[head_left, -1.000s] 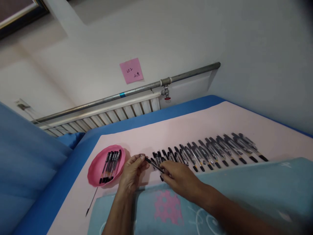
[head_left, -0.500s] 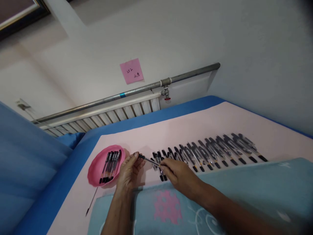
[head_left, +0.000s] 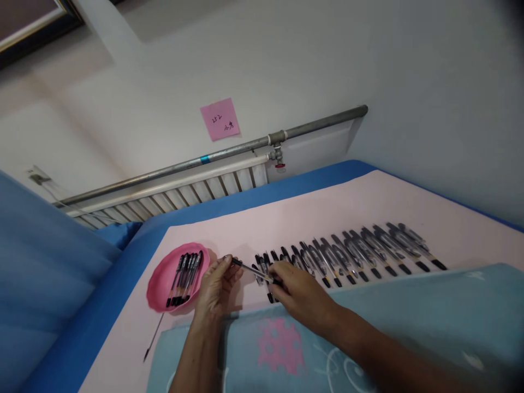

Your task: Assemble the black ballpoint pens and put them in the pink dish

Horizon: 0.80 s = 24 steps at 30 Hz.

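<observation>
A clear-barrelled pen slants between my two hands, above the pink sheet. My left hand pinches its black upper end between thumb and fingertips. Closed around the other end is my right hand; a dark piece shows beside its thumb, and I cannot tell whether it belongs to the pen. Close to the left hand stands a pink scalloped dish with several black-capped pens lying side by side in it. A long row of pen parts, clear barrels with black ends, stretches away to the right.
A thin refill lies below the dish. A teal cloth with a pink pattern covers the near edge of the pink sheet. Behind the table run a radiator and a pipe; a blue curtain hangs at left.
The fingers of my right hand have shifted at the pen's lower end, and a dark piece now shows by the thumb. My left hand has stayed in place on the pen.
</observation>
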### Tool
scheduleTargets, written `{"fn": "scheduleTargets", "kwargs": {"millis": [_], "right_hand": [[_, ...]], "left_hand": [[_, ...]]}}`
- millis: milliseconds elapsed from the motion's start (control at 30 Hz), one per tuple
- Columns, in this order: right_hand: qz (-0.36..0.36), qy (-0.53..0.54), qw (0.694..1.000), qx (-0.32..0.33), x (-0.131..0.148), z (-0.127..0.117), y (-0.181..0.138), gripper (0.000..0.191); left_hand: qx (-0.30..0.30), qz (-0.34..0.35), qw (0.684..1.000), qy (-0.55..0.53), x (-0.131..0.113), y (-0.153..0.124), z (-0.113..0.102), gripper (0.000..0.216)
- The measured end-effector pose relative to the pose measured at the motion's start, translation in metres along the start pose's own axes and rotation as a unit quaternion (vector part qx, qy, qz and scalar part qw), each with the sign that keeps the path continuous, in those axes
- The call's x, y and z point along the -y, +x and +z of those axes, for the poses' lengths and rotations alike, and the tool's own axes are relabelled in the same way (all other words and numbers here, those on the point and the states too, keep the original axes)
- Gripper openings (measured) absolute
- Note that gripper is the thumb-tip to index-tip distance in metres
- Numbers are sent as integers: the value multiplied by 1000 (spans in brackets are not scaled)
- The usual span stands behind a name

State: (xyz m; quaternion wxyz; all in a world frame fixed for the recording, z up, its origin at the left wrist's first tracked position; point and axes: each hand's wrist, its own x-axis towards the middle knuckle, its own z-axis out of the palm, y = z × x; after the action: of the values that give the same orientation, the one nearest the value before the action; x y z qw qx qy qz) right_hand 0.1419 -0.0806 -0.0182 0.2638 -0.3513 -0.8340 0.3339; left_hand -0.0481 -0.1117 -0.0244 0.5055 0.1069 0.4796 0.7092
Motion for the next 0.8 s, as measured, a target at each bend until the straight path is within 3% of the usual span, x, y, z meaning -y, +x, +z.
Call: {"fn": "scheduleTargets", "kwargs": {"millis": [100,333,567,633,733,800], "right_hand": [[15,16,1000,16,0,0,0,16],[-14,-13,1000,-9,-1,1,2,6],[-11,15,1000,-9,-4,4,2,15],[-14,5,1000,-1,-5,4,2,7],[12,21,1000,19,-5,4,2,17],[12,21,1000,18,-5,4,2,14]], "left_hand": [[0,-2,1000,2,0,-1,1,11],[10,-3,1000,9,2,-2,2,12],[-11,0,1000,2,2,0,1,9],[-9,-4,1000,6,1,1,1,10],[-8,-3,1000,9,2,1,1,12],[-10,-2,1000,10,2,0,1,13]]}}
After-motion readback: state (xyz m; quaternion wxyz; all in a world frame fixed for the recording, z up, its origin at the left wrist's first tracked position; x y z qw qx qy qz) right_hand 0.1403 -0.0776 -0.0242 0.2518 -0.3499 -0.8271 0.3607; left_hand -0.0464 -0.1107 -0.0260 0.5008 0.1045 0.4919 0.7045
